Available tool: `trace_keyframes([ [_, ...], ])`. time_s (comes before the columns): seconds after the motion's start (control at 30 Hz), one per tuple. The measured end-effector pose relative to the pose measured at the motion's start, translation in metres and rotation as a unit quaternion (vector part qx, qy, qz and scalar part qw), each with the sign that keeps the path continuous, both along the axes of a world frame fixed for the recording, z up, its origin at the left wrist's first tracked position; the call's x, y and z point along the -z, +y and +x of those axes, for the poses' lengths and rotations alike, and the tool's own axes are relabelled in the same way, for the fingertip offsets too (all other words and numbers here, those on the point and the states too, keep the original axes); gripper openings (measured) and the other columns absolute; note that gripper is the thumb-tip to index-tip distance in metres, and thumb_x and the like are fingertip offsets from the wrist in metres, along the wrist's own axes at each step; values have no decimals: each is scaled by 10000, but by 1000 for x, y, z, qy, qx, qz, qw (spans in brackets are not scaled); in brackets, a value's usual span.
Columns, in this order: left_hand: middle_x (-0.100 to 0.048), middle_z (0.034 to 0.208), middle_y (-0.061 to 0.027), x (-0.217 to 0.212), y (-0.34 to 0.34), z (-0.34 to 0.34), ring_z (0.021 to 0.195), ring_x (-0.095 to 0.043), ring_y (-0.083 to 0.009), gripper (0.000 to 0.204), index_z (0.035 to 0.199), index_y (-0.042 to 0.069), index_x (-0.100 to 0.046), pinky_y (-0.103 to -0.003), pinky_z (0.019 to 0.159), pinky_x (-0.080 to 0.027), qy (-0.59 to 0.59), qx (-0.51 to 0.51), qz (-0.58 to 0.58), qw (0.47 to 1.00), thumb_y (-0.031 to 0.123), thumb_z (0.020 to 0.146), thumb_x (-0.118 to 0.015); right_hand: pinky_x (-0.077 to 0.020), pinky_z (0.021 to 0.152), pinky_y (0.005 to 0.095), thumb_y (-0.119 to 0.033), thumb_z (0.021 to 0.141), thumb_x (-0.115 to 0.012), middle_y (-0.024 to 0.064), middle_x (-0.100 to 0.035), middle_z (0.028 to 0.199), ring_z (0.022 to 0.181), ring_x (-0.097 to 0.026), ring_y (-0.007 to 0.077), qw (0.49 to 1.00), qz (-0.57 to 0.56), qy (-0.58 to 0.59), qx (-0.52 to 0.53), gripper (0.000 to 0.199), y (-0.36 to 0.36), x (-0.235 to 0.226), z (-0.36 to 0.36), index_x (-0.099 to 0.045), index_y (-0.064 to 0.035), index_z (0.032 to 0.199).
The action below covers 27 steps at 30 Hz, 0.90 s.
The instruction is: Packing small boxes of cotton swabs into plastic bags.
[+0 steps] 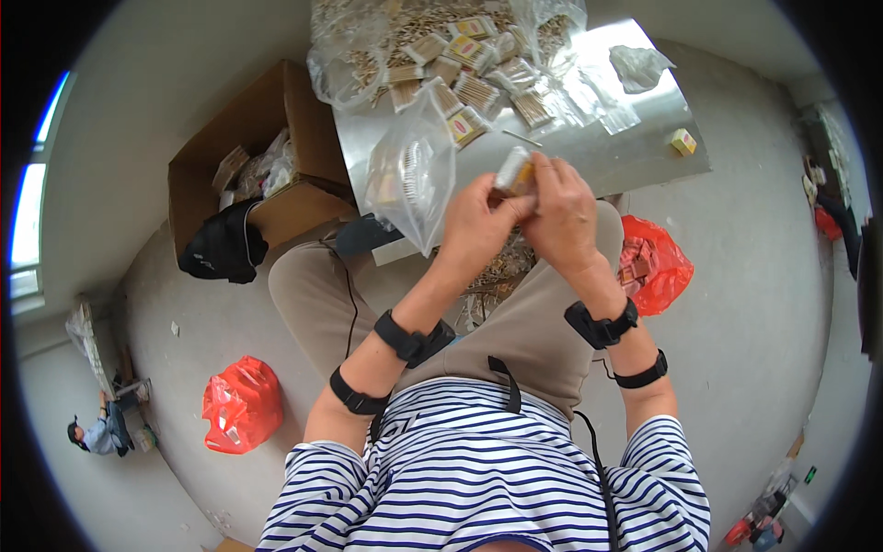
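Note:
Over the near edge of the metal table [664, 115], both my hands grip a small packet of cotton swabs [512, 171], white-tipped with a yellow label. My left hand [478, 225] is closed on the packet's left and lower side. Fingers of my right hand [563, 213] press on it from the right and cover part of it. Left of my hands, a clear plastic bag [386, 156] with packets inside hangs at the table edge. Several bundled swab packets [475, 90] lie beyond, in front of a heap of loose swabs [368, 60]. One loose swab [522, 138] lies just past my hands.
A small yellow-and-white box [682, 142] sits near the table's right corner; crumpled clear plastic [639, 69] lies behind it. An open cardboard box [317, 129] stands left, black cloth [225, 247] over its edge. Red bags [241, 405] flank me. A person [106, 431] sits far left.

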<state>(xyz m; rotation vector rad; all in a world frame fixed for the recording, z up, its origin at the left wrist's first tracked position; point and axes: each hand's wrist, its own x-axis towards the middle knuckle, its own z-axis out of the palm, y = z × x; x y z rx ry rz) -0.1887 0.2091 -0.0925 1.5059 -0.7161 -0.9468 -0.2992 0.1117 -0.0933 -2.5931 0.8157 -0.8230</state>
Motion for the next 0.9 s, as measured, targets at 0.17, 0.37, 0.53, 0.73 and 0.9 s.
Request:
trace_keyframes([
  [0.17, -653, 848, -75, -59, 63, -6, 704, -617, -139, 275, 1045, 4, -655, -271, 624, -495, -296, 0, -51, 954, 107, 825, -783, -536, 740, 427, -106, 678, -822, 152, -675, 903, 818, -668, 330, 995, 94, -44, 0, 579, -15, -43, -6, -586, 23, 1190],
  [0.37, -558, 754, -82, -118, 74, 46, 609, -548, -189, 388, 1050, 34, -632, -309, 562, -459, -467, -190, -86, 859, 167, 753, -844, -531, 747, 400, -106, 695, -807, 151, -678, 953, 819, -663, 312, 990, 66, -21, -122, 567, 2, -124, 39, -613, -3, 1217],
  [0.53, -678, 949, -178, -91, 66, 74, 755, -664, -399, 411, 1070, 24, -552, -477, 672, -523, -464, -93, 144, 869, 214, 775, -765, -526, 836, 454, -43, 718, -686, 180, -654, 984, 931, -652, 382, 949, -56, 256, -172, 407, 12, -138, 78, -647, 4, 1121],
  [0.73, -617, 739, -127, -76, 70, 89, 666, -624, -325, 107, 881, 37, -587, -404, 596, -481, -456, -193, 22, 868, 46, 825, -678, -534, 776, 458, -18, 671, -642, 191, -651, 927, 885, -665, 374, 916, -120, 279, -260, 187, 27, -127, 113, -685, 11, 850],
  [0.9, -614, 745, -140, -73, 79, 93, 646, -604, -325, 87, 867, 22, -584, -398, 595, -481, -390, -227, -51, 891, 16, 832, -663, -547, 749, 444, -45, 665, -655, 214, -660, 942, 881, -684, 373, 893, -121, 340, -267, 176, 25, -115, 129, -705, 17, 822],
])
